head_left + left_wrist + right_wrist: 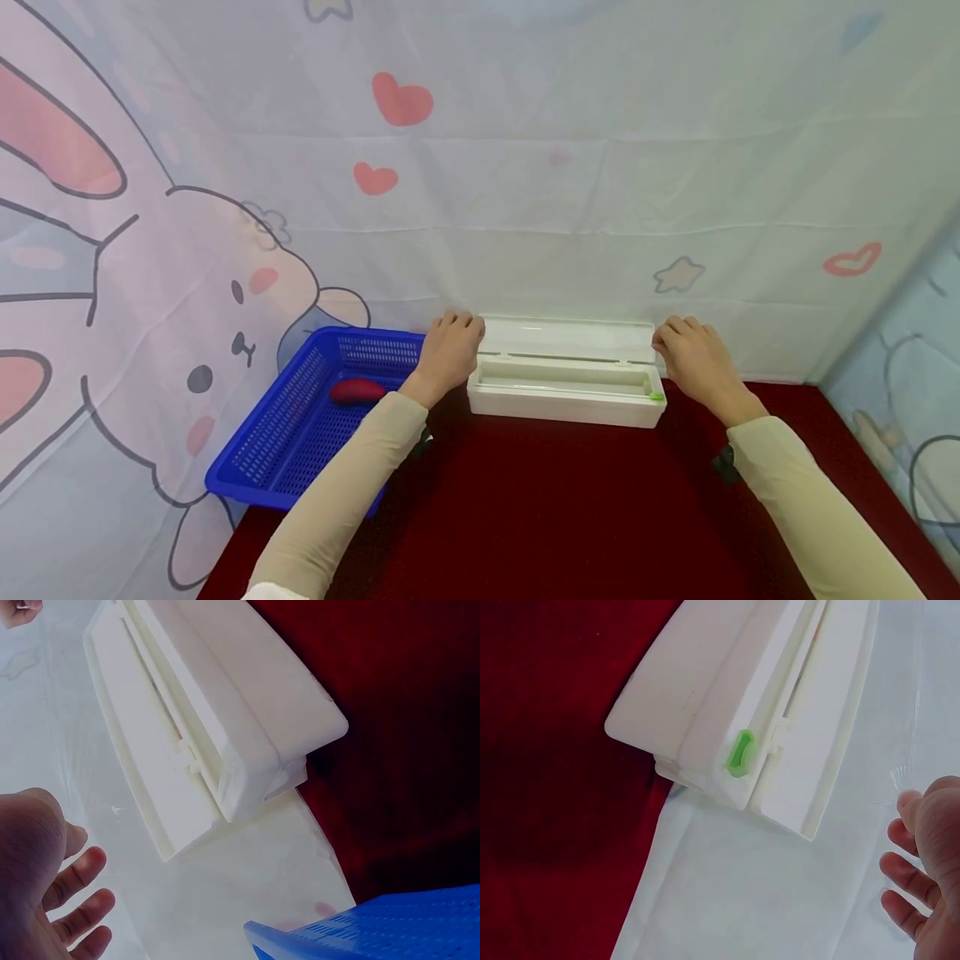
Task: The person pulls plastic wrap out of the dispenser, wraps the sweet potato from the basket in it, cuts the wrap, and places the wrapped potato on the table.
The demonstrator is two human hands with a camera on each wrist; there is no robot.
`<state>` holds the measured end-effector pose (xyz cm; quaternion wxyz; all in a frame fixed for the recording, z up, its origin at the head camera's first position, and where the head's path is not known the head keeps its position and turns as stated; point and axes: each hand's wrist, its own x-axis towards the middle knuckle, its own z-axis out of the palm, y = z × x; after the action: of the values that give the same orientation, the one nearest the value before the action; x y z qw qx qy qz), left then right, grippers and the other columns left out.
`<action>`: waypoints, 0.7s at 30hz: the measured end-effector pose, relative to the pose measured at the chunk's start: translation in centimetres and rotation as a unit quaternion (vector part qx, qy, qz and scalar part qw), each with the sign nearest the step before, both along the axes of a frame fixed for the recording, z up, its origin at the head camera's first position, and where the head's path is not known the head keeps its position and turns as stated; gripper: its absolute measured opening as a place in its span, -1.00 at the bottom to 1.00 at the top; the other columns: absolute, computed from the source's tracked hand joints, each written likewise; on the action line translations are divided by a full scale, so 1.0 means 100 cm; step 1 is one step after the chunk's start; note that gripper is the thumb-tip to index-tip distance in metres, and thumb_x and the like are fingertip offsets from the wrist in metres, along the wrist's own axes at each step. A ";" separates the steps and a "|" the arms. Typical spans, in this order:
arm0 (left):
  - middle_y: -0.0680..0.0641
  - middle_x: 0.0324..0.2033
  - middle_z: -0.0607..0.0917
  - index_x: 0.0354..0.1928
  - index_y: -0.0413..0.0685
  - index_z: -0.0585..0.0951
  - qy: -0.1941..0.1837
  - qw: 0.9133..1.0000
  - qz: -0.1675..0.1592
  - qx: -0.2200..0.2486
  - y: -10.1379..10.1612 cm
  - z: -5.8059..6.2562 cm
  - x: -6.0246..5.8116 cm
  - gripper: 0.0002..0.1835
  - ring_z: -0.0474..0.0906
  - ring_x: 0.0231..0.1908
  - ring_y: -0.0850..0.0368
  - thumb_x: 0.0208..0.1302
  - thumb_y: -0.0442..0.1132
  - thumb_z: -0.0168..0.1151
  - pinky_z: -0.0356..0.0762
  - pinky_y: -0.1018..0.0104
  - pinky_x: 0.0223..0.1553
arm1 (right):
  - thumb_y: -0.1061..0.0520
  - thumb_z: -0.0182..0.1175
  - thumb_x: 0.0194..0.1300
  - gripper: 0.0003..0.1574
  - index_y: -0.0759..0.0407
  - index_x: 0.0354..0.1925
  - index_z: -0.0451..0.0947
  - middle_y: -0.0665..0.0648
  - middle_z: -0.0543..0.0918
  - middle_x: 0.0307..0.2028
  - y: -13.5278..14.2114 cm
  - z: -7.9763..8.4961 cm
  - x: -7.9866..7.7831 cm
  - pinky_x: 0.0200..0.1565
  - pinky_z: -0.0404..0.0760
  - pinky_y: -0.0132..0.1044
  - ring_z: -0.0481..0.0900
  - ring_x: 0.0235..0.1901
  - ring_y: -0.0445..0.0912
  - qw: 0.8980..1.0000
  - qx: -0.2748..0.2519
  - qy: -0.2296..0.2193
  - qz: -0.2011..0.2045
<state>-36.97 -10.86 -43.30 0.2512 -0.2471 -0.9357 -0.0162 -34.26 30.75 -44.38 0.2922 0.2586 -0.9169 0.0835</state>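
A white cling film dispenser [562, 407] stands at the back of the table with its lid [566, 337] raised. A green slide cutter [740, 754] sits at its right end. Clear cling film [901, 778] is stretched between the hands, gathering into creases at the right thumb. My left hand [452, 348] pinches one side of it by the dispenser's left end. On the other side, my right hand [696, 360] pinches the film between thumb and index finger beyond the right end. The remaining fingers of each hand are loosely bent.
On the left lies a blue perforated plastic basket [247, 492] with an elongated dark red object [357, 391] in it. A dark red cloth [555, 508] covers the table. Close behind the dispenser hangs a pale printed curtain [525, 250].
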 end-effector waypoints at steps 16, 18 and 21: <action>-0.12 -0.17 0.73 -0.11 -0.05 0.61 -0.007 1.000 0.007 -0.023 -0.001 0.004 0.001 -0.92 0.60 -0.12 -0.18 0.58 -0.27 0.15 0.61 -0.04 -0.18 | 0.24 0.32 0.48 -0.93 0.25 -0.17 0.63 0.19 0.66 -0.21 0.000 0.005 0.006 -0.34 0.54 0.07 0.63 -0.25 0.20 1.000 0.002 -0.023 -0.012; -0.12 -0.17 0.73 -0.11 -0.05 0.61 -0.009 1.000 0.008 -0.023 -0.001 0.004 0.001 -0.92 0.59 -0.12 -0.18 0.60 -0.26 0.14 0.60 -0.03 -0.19 | 0.25 0.33 0.46 -0.94 0.25 -0.17 0.64 0.19 0.66 -0.22 -0.001 0.006 0.005 -0.36 0.54 0.06 0.63 -0.26 0.20 1.000 0.001 -0.022 -0.010; -0.12 -0.18 0.73 -0.10 -0.05 0.61 -0.010 1.000 0.009 -0.023 -0.001 0.005 0.001 -0.90 0.60 -0.12 -0.18 0.62 -0.24 0.13 0.60 -0.02 -0.19 | 0.27 0.33 0.45 -0.95 0.25 -0.16 0.64 0.20 0.67 -0.22 -0.001 0.006 0.004 -0.37 0.53 0.05 0.63 -0.27 0.20 1.000 0.000 -0.019 -0.007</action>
<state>-36.90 -10.99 -42.77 0.2364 -0.2442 -0.9405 0.0050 -33.85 30.68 -43.76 0.2753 0.2509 -0.9240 0.0867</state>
